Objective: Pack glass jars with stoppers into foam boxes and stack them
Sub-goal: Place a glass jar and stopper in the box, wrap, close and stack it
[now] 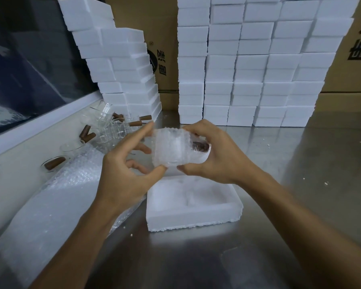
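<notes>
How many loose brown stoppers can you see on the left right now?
6 visible: one lying in a glass, two crossed near the wall, three among the jars by the leaning foam stack. More may hide behind glass.

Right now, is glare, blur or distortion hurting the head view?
Head view: wide-angle bending tilts the foam stacks outward; soft glare streaks the steel table; the right forearm smears near the frame edge; the wrapped jar between left hand and right hand stays sharp; the open box reads washed-out white.
</notes>
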A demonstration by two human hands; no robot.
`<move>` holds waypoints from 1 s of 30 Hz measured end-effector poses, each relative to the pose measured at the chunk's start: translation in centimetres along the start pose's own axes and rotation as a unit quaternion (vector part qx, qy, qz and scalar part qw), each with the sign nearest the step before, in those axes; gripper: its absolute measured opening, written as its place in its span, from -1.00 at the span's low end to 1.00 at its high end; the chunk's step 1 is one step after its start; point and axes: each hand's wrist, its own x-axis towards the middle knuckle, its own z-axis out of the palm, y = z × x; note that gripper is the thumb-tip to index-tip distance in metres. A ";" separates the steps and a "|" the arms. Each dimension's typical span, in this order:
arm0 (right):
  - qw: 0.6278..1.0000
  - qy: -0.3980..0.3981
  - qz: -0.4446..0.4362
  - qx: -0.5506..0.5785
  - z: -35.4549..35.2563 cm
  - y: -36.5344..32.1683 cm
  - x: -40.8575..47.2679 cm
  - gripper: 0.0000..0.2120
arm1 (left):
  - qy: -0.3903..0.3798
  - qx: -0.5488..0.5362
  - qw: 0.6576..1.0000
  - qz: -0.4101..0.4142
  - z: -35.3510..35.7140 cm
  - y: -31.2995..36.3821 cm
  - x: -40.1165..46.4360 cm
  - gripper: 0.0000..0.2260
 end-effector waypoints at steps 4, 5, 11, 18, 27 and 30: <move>0.998 -0.016 0.034 0.052 0.3 -0.1 0.0 -0.46 | 0.005 0.002 1.000 0.008 0.0 0.2 0.0 -0.28; 0.997 -0.019 0.037 0.059 0.2 -0.1 0.0 -0.45 | 0.003 0.001 1.000 0.003 0.0 0.1 0.0 -0.26; 0.999 -0.021 0.019 0.035 -0.1 -0.5 -0.2 -0.33 | -0.009 0.012 1.000 -0.015 0.3 -0.4 -0.2 -0.31; 1.000 -0.008 -0.005 -0.004 -0.5 -1.1 -0.1 -0.32 | 0.005 0.029 0.999 -0.018 0.6 -0.8 -0.5 -0.40; 0.976 0.047 0.137 0.164 0.2 -1.7 -2.5 -0.56 | -0.053 0.077 0.996 0.009 0.3 -1.1 -0.8 -0.41; 0.959 0.085 0.157 0.220 0.3 -1.5 -3.4 -0.82 | -0.107 0.072 0.992 0.003 0.2 -1.1 -1.0 -0.42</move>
